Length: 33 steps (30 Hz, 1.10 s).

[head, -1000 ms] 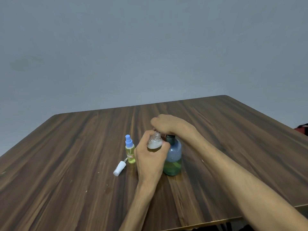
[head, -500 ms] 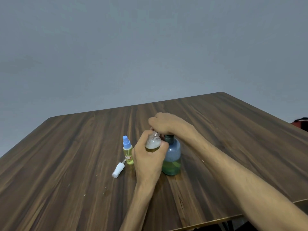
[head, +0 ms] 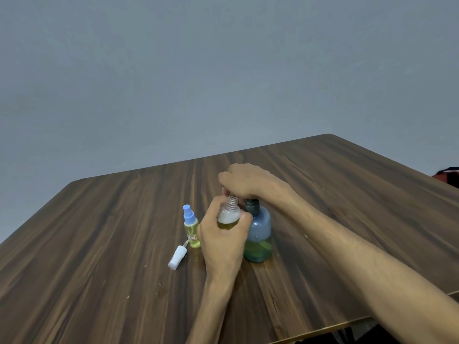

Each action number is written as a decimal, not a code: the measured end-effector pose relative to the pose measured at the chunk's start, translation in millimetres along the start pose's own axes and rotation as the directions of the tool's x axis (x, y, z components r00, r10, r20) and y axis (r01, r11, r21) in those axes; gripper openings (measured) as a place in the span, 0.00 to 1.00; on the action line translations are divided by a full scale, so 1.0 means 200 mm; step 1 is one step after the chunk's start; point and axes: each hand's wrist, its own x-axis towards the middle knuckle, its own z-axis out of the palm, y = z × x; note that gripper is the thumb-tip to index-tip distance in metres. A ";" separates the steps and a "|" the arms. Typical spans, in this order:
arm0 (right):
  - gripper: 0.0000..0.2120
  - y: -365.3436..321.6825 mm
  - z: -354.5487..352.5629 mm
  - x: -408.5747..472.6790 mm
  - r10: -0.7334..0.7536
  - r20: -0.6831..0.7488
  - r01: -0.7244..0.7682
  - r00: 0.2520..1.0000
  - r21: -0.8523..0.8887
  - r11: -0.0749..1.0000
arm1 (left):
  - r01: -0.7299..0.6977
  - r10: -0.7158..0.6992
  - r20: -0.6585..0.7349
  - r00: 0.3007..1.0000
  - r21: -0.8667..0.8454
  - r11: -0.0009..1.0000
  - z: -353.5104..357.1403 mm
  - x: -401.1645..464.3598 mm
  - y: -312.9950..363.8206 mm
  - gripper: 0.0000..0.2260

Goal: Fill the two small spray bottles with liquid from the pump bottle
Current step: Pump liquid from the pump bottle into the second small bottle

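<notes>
- While the left hand [head: 223,240] grips an uncapped clear plastic spray bottle [head: 229,214] with its fingers and thumb curled round the body, that bottle is held upright just above the dark wood-grain table [head: 99,244], touching the left side of the pump bottle.
- Yellow-green liquid shows in the lower part of this held bottle, with pale foam above it, and its threaded neck is bare.
- Resting on top of the round blue-tinted plastic pump bottle [head: 258,234], the right hand [head: 248,181] covers the dark pump head; its fingers curl down over the pump and over the open neck of the held bottle, though how exactly they lie underneath cannot be told.
- Standing on the table, the pump bottle holds green liquid in about its lower third.
- Just left of the left hand stands a second small clear spray bottle with a light blue spray cap [head: 191,228], upright, nearly full of yellow liquid and bearing a small label.
- Near that bottle's base, toward the camera, a white spray cap with a thin dip tube [head: 176,257] lies on its side on the table.
- At the far right edge a red and dark object [head: 448,175] peeks past the table; what it is cannot be told.
- Behind the table is a plain grey wall [head: 223,70].
</notes>
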 end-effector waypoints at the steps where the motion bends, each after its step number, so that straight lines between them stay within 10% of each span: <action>1: 0.22 0.01 0.01 0.00 0.002 0.030 -0.002 1.000 -0.011 1.000 | -0.001 0.001 0.000 1.000 0.004 1.000 0.00 0.00 0.00 0.10; 33: 0.19 0.03 0.01 0.01 0.001 -0.044 -0.001 0.999 0.004 1.000 | -0.014 0.014 -0.006 1.000 -0.021 1.000 0.01 0.00 0.00 0.12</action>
